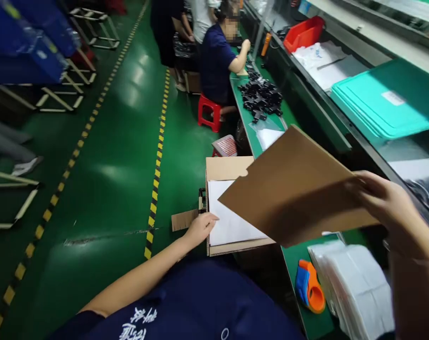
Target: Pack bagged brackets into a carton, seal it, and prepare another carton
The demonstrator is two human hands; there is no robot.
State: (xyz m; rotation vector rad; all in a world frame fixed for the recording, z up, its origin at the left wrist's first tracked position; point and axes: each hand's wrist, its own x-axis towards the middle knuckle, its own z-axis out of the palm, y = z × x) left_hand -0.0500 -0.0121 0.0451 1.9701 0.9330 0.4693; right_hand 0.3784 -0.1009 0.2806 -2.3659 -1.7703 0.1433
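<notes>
Overhead, green workbench (308,264) (glossy green floor (118,156)), striped aisle line (157,174)

We hold a cardboard sheet over an open carton
Our right hand (381,196) grips the tilted cardboard sheet (292,189) by its right edge, while our left hand (200,227) rests on the rim of the open carton (224,168) on the floor, white sheets inside. An orange-and-blue tape dispenser (309,286) lies beside stacked clear bags (354,285) on the green bench (295,257); farther along, a seated co-worker (218,61) handles black parts (262,97)
</notes>
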